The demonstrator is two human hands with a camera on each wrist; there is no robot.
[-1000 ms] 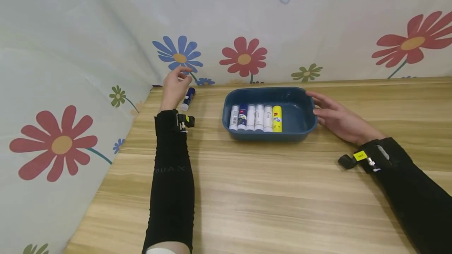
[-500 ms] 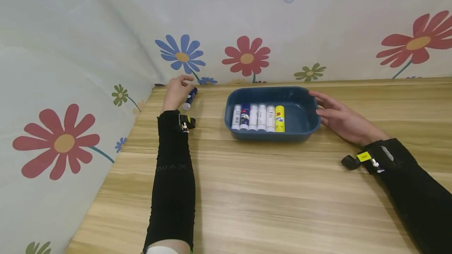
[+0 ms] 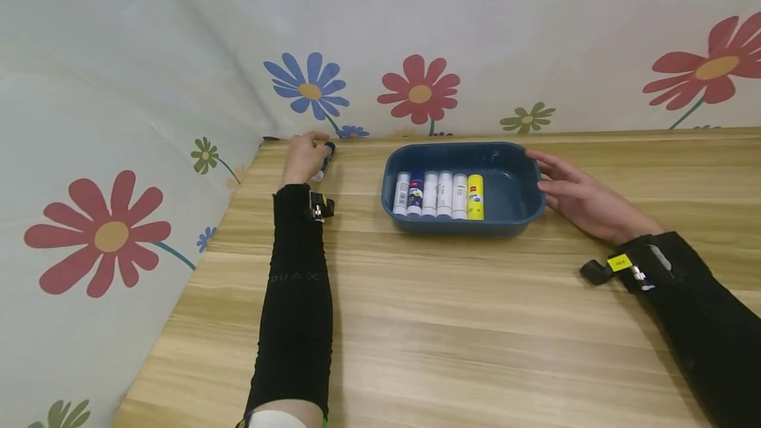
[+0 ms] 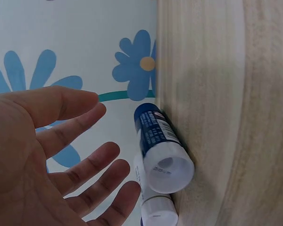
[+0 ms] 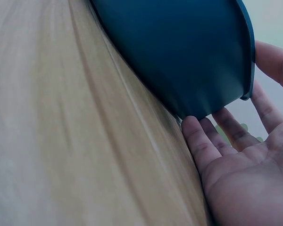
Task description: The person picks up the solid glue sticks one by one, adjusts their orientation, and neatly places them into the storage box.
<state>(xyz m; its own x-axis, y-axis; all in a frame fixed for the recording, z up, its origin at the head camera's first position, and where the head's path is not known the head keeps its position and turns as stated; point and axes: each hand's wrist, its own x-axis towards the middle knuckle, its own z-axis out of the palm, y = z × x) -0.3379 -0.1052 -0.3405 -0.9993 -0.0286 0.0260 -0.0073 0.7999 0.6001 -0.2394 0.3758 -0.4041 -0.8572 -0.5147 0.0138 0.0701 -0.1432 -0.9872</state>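
Observation:
A dark blue glue stick with a white end (image 3: 327, 162) lies near the table's back left, partly hidden by my left hand (image 3: 304, 158). In the left wrist view that hand's fingers are spread and apart from the glue stick (image 4: 155, 128). A second, whitish stick (image 4: 159, 209) shows beside it there. My right hand (image 3: 585, 200) rests its extended fingers against the right end of a dark teal plastic bin (image 3: 464, 227); the right wrist view has the fingertips touching the bin's outer wall (image 5: 179, 52). Several glue sticks lie in a row inside, ending with a yellow one (image 3: 475, 197).
The bin's right part shows its bare floor (image 3: 510, 197). A floral cloth (image 3: 351, 5) hangs behind and to the left of the wooden table (image 3: 446, 322), close to the left hand.
My left hand has come down over the dark blue glue stick from above and behind it. The right hand stays at the bin's end. The head view has shifted slightly.

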